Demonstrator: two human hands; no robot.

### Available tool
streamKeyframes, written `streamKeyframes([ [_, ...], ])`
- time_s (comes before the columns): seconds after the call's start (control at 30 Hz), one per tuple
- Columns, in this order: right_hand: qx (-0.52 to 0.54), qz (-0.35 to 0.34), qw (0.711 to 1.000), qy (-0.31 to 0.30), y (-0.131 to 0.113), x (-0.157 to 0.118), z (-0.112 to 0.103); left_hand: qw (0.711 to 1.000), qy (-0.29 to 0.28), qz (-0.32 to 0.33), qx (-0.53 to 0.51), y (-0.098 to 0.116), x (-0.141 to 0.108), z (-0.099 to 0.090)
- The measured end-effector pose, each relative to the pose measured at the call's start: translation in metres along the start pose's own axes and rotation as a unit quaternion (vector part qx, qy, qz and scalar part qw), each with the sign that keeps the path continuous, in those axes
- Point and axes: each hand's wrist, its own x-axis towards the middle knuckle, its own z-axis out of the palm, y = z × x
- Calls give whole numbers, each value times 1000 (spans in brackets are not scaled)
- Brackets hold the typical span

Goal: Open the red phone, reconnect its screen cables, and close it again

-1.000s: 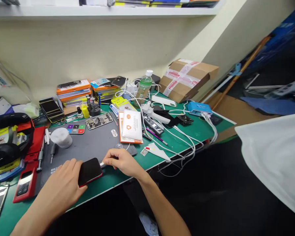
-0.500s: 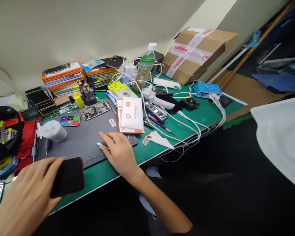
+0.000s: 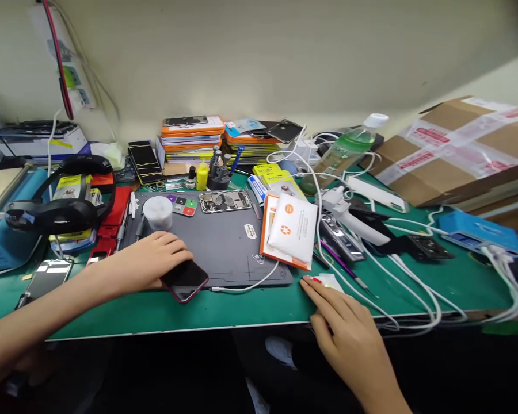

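Holding a red-edged, dark-screened phone (image 3: 189, 283) just left of the lower middle of the frame, over the front edge of a grey mat (image 3: 224, 247), with the left hand (image 3: 166, 257): fingers close together and clamped on the phone's left end, thumb mostly hidden. Just to the right of the phone, lying near the mat's front edge, a white cable (image 3: 246, 288), connector end toward the phone. Reaching in at lower right with the right hand (image 3: 347, 330), index and middle fingers stretched out side by side, thumb apart from them; fingertips at a small white sheet (image 3: 331, 282) with a red mark, too covered to tell whether pressed on it or just beside it. Above that hand, right of centre, a white packet (image 3: 293, 230) on an orange-edged box (image 3: 266, 221), and near it a purple tool (image 3: 342, 262). Farther up the mat, an opened phone frame (image 3: 225, 201) and, left of it, a round white tub (image 3: 158, 214). At upper right, a tilted bottle (image 3: 347, 152) beside a taped cardboard box (image 3: 457, 149).
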Motion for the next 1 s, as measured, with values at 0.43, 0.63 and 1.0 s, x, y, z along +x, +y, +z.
streamKeyframes([
  [0.43,-28,-148,987,-47,21,-5,-26,980,86,-175,42,39,-14,48],
  [0.63,-18,-147,988,-50,11,-14,-34,967,148,-207,23,31,-53,61],
  [1.0,356,199,904,127,-42,34,-4,953,192,-233,24,49,-43,61],
])
